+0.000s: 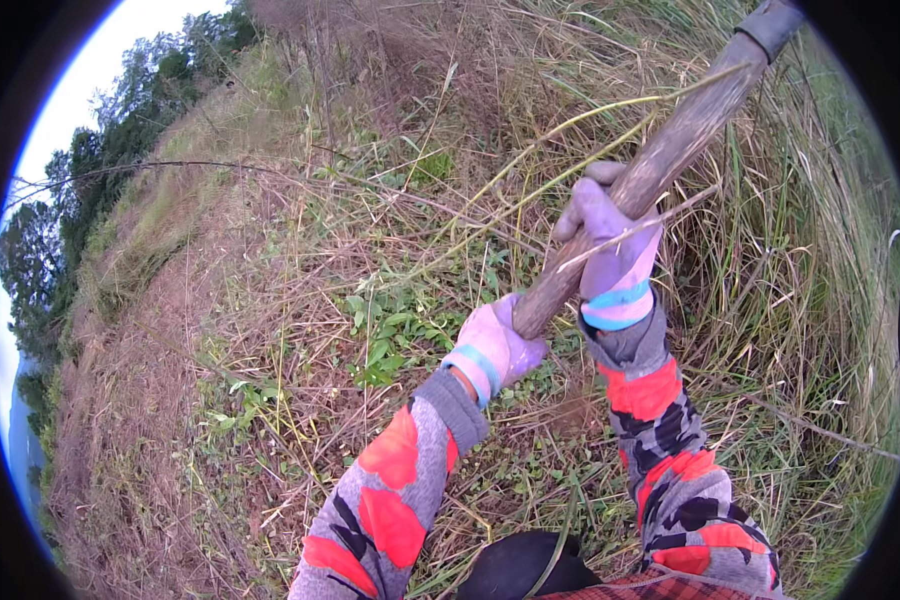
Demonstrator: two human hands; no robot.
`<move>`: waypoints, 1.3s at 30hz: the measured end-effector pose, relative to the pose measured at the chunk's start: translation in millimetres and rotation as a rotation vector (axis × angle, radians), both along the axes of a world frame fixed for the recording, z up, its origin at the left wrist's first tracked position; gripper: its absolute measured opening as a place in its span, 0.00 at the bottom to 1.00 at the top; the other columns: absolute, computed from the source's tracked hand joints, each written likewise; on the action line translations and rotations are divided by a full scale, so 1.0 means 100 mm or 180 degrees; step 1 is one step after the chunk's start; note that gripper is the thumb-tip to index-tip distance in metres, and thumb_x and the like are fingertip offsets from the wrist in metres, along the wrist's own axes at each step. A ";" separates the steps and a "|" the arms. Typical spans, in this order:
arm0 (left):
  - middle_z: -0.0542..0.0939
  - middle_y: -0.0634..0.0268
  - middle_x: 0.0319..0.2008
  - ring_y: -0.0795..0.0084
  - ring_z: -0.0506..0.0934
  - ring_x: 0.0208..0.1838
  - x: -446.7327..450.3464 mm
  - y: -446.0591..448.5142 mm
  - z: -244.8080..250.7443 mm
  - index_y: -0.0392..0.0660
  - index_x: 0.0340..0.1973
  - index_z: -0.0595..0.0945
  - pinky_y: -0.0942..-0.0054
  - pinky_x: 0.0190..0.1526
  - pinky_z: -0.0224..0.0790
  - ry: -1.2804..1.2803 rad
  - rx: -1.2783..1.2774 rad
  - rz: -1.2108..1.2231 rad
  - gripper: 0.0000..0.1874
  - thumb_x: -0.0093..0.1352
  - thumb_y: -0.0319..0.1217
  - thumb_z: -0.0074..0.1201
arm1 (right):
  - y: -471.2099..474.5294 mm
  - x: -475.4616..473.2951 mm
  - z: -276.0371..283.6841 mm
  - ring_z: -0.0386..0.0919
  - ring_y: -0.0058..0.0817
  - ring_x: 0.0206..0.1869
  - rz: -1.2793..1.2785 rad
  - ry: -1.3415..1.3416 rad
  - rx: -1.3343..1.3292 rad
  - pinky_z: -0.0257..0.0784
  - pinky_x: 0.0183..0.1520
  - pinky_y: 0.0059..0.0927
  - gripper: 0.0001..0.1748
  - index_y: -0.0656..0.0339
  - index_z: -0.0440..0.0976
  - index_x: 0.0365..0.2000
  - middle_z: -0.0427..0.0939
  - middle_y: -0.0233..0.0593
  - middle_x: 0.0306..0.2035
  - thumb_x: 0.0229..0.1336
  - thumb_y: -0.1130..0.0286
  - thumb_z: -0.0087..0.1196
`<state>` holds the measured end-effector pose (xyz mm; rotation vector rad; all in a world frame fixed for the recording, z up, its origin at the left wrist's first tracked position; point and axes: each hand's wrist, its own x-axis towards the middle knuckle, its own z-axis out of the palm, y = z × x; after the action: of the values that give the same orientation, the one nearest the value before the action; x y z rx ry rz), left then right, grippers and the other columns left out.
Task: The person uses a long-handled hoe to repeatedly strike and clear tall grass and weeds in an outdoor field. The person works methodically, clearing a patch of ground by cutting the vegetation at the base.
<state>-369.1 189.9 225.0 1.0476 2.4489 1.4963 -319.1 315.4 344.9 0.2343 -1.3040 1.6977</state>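
A thick wooden handle (679, 139) slants from the middle of the view up to the top right. Around its lower end is my left hand (499, 341), in a pink and purple work glove with a blue stripe. Higher up the same shaft, my right hand (616, 240) grips it in a matching glove. A dark collar (771, 30) encircles the handle near the picture's rim; whatever lies beyond it is cut off. Thin yellow-green stems (540, 146) and a dry twig (637, 229) cross in front of or beside the shaft.
Tall grass (810, 247) stands thick on the right. Low leafy plants (390, 337) and dry cut stalks (322, 270) cover the sloping ground. A long thin stem (195, 163) arches across the left. Trees (41, 247) line the far left. A dark boot or knee (525, 566) shows below.
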 end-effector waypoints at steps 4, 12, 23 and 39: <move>0.77 0.61 0.20 0.71 0.75 0.20 -0.65 0.51 0.54 0.37 0.34 0.75 0.71 0.24 0.69 0.0160 -0.0271 0.0047 0.16 0.53 0.31 0.58 | 0.73 -0.77 0.38 0.74 0.25 0.17 -0.0197 -0.0036 0.0113 0.71 0.19 0.26 0.07 0.68 0.71 0.30 0.72 0.36 0.18 0.52 0.73 0.53; 0.75 0.60 0.17 0.65 0.79 0.26 1.28 -0.51 -1.68 0.37 0.25 0.78 0.64 0.26 0.70 -0.3816 0.0006 0.0788 0.12 0.57 0.35 0.58 | -0.35 -0.56 -3.58 0.79 0.41 0.31 0.0903 -0.4218 0.3060 0.74 0.36 0.39 0.14 0.64 0.78 0.29 0.81 0.48 0.30 0.52 0.62 0.51; 0.81 0.53 0.35 0.60 0.80 0.39 2.51 -1.56 -2.18 0.35 0.48 0.76 0.65 0.44 0.71 -0.3259 -0.0665 0.1029 0.34 0.52 0.43 0.68 | -1.21 1.07 -2.96 0.70 0.27 0.19 0.1903 -0.3896 -0.2258 0.71 0.24 0.34 0.07 0.62 0.68 0.32 0.68 0.32 0.20 0.52 0.72 0.53; 0.80 0.49 0.25 0.56 0.81 0.27 -0.83 -0.01 0.61 0.37 0.41 0.77 0.64 0.30 0.74 -0.0555 -0.0148 0.0356 0.23 0.51 0.35 0.59 | 0.20 -1.41 0.36 0.72 0.24 0.17 0.0933 -0.0450 -0.0113 0.71 0.21 0.28 0.06 0.63 0.71 0.26 0.71 0.33 0.18 0.54 0.71 0.51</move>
<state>-452.2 189.1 286.3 0.7487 2.4424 1.4845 -460.5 335.8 380.4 0.3008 -1.3938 2.0136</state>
